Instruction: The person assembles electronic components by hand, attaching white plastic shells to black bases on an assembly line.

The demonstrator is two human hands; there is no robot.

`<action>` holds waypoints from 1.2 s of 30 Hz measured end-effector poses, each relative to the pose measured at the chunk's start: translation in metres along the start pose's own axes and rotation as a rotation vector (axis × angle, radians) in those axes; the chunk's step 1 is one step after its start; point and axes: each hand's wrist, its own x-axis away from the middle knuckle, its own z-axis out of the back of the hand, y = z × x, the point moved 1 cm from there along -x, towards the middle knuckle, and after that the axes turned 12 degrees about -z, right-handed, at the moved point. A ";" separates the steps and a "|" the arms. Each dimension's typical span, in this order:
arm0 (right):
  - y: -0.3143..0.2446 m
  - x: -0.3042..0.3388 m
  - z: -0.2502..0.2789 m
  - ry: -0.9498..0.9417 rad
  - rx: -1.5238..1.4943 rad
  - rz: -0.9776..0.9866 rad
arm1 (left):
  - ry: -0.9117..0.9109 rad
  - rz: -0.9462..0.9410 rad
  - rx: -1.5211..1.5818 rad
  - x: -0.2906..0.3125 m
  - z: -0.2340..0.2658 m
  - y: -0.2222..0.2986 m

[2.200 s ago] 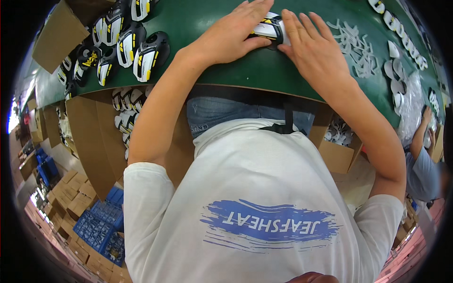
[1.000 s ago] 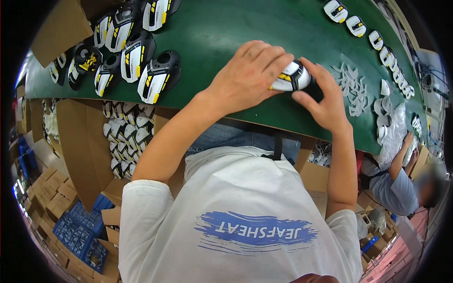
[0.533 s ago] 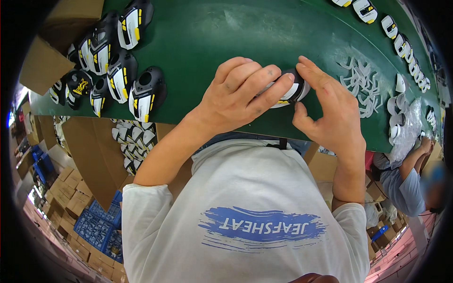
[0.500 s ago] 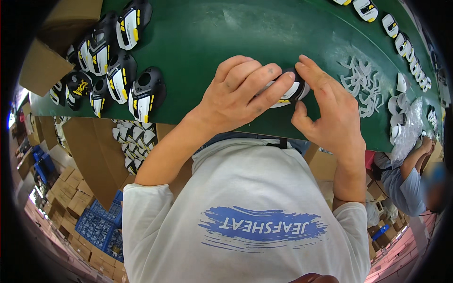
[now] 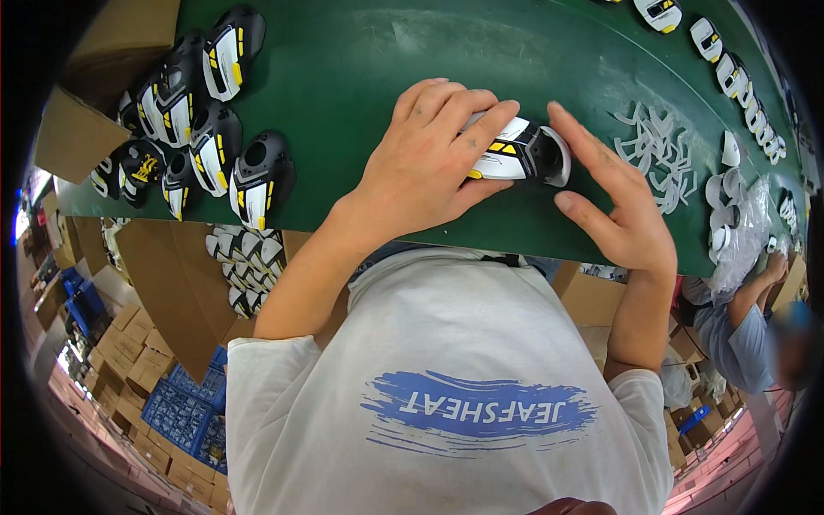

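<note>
My left hand [image 5: 433, 159] is wrapped over a white, black and yellow curved plastic shell [image 5: 506, 157], holding it above the green table. Its palm and fingers hide the shell's left part. The shell's black end faces right, and a pale curved strip [image 5: 563, 158] rims that end. Just right of the strip is my right hand [image 5: 622, 206], thumb and fingers spread with a gap between them and nothing held. One fingertip is close to the strip's upper edge; I cannot tell whether it touches.
Several similar shells [image 5: 262, 178] stand at the left beside a cardboard box [image 5: 81, 133]. A pile of translucent curved strips [image 5: 659, 159] lies right of my hands. White curved pieces and a plastic bag [image 5: 745, 236] are farther right, near another person's hand [image 5: 776, 266]. Several white pieces [image 5: 734, 77] line the far right.
The shell has turned so its black end and pale rim show more. My right hand has drawn slightly away to the right and down; my left hand has shifted a little up.
</note>
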 end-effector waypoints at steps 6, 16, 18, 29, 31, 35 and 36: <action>0.015 -0.005 0.000 -0.020 0.190 0.094 | -0.009 -0.012 -0.005 -0.003 0.002 -0.001; 0.018 -0.006 -0.004 0.191 0.167 0.146 | 0.042 -0.020 0.026 0.001 -0.004 -0.004; 0.021 -0.006 -0.003 0.164 0.118 0.064 | 0.050 -0.021 0.024 0.002 -0.003 -0.004; 0.000 -0.006 -0.001 0.118 0.436 0.138 | 0.054 -0.032 0.045 0.004 -0.002 -0.005; 0.002 -0.006 0.000 0.144 0.196 0.108 | 0.058 -0.031 0.050 0.004 -0.003 -0.006; -0.009 -0.009 -0.001 0.127 0.290 0.089 | 0.062 -0.037 0.058 0.003 -0.001 -0.005; -0.010 -0.013 0.001 0.105 0.347 0.125 | 0.063 -0.037 0.059 0.004 -0.001 -0.005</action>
